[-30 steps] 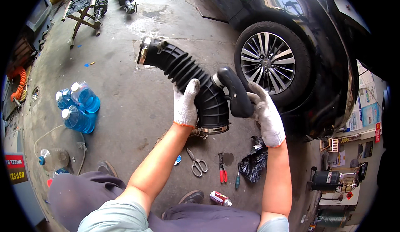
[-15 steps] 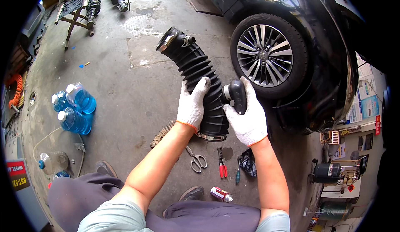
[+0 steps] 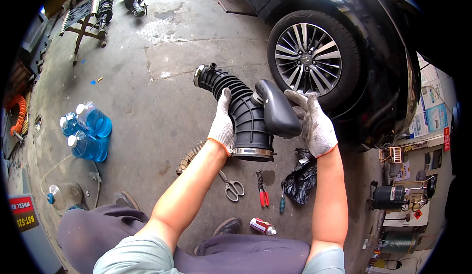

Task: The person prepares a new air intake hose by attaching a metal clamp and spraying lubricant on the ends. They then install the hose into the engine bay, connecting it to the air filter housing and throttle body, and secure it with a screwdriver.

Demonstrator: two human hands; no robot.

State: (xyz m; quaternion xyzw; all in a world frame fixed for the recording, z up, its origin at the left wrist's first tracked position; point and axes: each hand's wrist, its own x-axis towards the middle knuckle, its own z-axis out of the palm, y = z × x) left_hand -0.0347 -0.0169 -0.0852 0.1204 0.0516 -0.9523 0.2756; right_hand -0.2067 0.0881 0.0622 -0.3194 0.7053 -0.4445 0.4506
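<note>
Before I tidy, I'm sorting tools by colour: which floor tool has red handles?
The pliers, between the scissors and the screwdriver; the scissors' handles are grey, the screwdriver's teal.

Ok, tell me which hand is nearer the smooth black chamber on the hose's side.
Right. The right hand is open just right of the black chamber; the left hand is at the left side of the ribbed hose, which lies between.

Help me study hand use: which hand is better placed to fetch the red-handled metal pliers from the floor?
Probably the right white-gloved hand: it appears open beside the black plastic chamber, contact unclear, while the left white-gloved hand holds the black ribbed hose. The pliers lie uncovered.
</note>
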